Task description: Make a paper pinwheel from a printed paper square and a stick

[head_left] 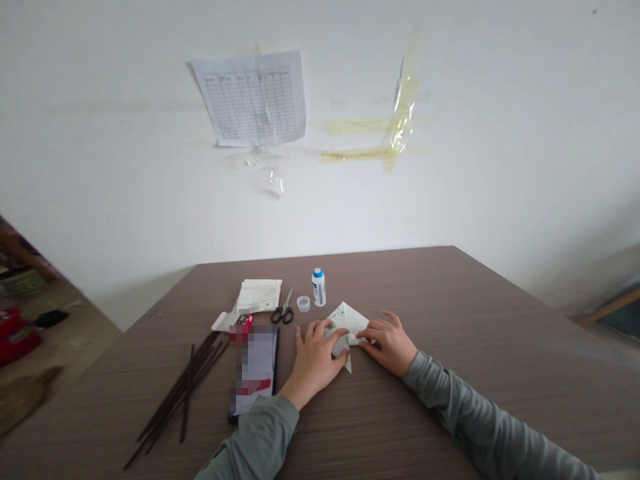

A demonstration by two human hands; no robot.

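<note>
A folded piece of printed white paper (347, 320) lies on the brown wooden table (450, 320), shaped into a pointed form. My left hand (315, 360) presses on its left part, fingers spread over the fold. My right hand (390, 343) holds its right edge with thumb and fingertips pinching the paper. Both sleeves are grey-green.
Beyond the paper stand a small white glue bottle with a blue top (319, 287) and its loose cap (303, 304). Black-handled scissors (283, 311), a stack of paper (259, 296), a phone (254, 377) and several thin dark sticks (183, 393) lie to the left.
</note>
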